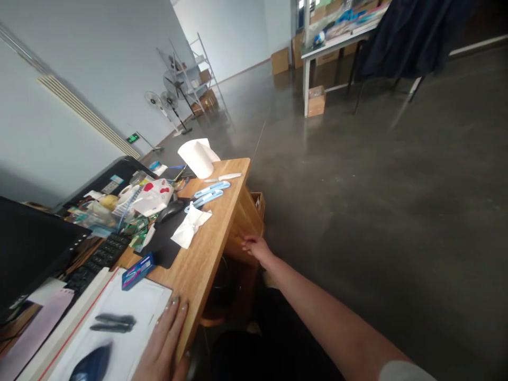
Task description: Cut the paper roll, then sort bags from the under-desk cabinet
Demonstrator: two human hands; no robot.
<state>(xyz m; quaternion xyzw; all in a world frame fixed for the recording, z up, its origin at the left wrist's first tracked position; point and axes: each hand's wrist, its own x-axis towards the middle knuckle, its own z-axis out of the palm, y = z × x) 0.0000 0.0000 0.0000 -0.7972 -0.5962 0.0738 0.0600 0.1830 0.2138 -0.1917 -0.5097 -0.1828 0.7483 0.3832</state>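
Landmark: wooden desk (210,238). Right hand (257,247) at the desk's right side, fingers curled on the front of a pulled-out drawer (248,222); drawer contents not visible. Left hand (166,338) flat on the desk's near edge, fingers released, touching white paper (130,312). On the desk: crumpled tissue (190,225), 2 blue scissors (210,193), paper roll (196,157) at the far end.

Pale walls (79,63), glossy grey concrete floor (377,201), white table (329,50) with cardboard boxes (316,100), standing fans (156,103), metal shelf rack (190,74)
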